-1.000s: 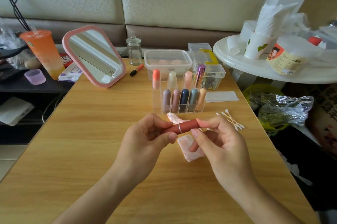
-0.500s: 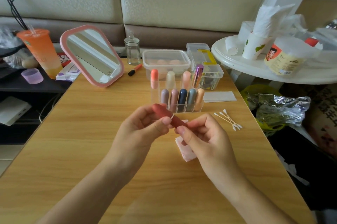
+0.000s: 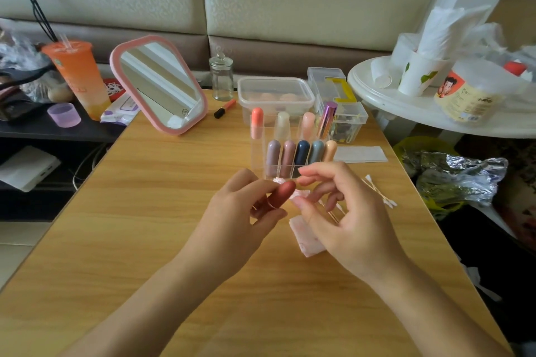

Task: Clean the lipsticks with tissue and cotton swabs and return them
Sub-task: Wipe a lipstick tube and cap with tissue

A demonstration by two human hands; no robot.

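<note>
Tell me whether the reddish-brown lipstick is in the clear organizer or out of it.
Out. The left hand grips the reddish-brown lipstick in front of the clear organizer, not in a slot.

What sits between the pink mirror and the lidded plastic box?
Head view: a small glass jar standing upright and, nearer the camera, an orange-and-black pen lying flat. Nothing else shows there.

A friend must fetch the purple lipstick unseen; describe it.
On the wooden table stands a clear lipstick organizer. The purple lipstick is rightmost in its back row. It alone is metallic, flat-topped and tilted; its neighbours are matte with rounded caps.
</note>
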